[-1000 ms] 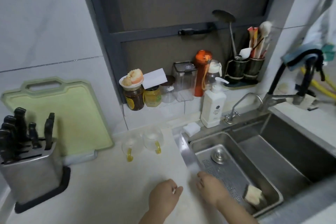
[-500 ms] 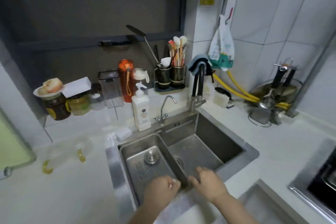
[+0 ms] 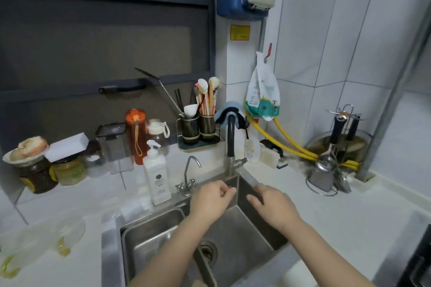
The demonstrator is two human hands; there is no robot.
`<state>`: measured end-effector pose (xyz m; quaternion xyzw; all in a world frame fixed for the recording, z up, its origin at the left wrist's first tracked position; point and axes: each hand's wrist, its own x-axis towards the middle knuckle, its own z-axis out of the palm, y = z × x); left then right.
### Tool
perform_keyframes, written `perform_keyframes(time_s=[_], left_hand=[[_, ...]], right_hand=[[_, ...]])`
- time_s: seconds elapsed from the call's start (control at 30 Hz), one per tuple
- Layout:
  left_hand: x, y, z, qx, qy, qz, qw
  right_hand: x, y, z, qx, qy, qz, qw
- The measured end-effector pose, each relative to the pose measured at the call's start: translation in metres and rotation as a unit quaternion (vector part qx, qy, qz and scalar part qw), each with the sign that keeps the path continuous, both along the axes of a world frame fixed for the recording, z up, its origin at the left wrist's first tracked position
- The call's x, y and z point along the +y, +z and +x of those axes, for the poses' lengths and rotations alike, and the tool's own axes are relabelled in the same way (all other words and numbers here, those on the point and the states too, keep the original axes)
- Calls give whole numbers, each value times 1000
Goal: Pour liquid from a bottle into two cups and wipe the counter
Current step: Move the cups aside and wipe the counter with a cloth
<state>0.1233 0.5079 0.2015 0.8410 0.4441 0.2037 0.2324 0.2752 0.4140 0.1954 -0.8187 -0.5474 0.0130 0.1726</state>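
Note:
Two clear cups with yellow handles stand on the white counter at the left, one (image 3: 70,233) nearer the sink and one (image 3: 14,256) at the frame's edge; both are blurred. An orange bottle (image 3: 136,135) stands upright on the back ledge. A blue cloth (image 3: 229,110) hangs over the tall black tap (image 3: 231,137). My left hand (image 3: 210,201) hovers over the sink just below that tap, fingers curled and thumb against forefinger, with nothing visible in it. My right hand (image 3: 274,207) is beside it, palm down, fingers apart, by the sink's right wall.
The steel double sink (image 3: 242,237) fills the front centre. A white pump bottle (image 3: 156,177) and a small tap (image 3: 189,172) stand behind it. Jars and containers (image 3: 70,168) line the ledge, with a utensil caddy (image 3: 198,128). A ladle rack (image 3: 335,154) stands at the right.
The view has swung right from the left counter to the sink. Both hands have moved from the sink's front edge up and back to under the black tap.

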Motion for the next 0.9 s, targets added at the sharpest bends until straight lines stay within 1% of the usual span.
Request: perform_keyframes(time_s=[0.1, 0.2, 0.33, 0.47, 0.63, 0.73, 0.77, 0.8, 0.83, 0.87, 0.9], left_hand=[[33, 25, 17, -26, 8, 7, 1000], [75, 51, 35, -69, 20, -22, 997], [130, 84, 61, -128, 13, -56, 990], [173, 104, 87, -165, 32, -76, 983], [205, 113, 116, -197, 36, -126, 972], [218, 106, 134, -185, 46, -163, 968], [221, 102, 138, -194, 58, -180, 963], [224, 98, 140, -221, 66, -209, 950], [224, 95, 141, -257, 71, -256, 929], [224, 92, 139, -290, 71, -315, 901], [223, 90, 138, -306, 67, -374, 873]], right_hand=[[27, 20, 15, 4, -10, 30, 999], [62, 40, 29, 27, -13, 59, 998], [112, 71, 45, 48, -16, 129, 990], [157, 96, 65, 40, -15, 185, 982], [204, 110, 89, 106, -17, 178, 978], [224, 106, 96, 158, -1, 184, 970], [229, 102, 97, 191, 2, 190, 963], [232, 99, 99, 235, 7, 199, 951], [233, 95, 100, 287, 12, 210, 935], [233, 92, 100, 344, 12, 217, 914], [232, 89, 101, 401, 6, 218, 890]])
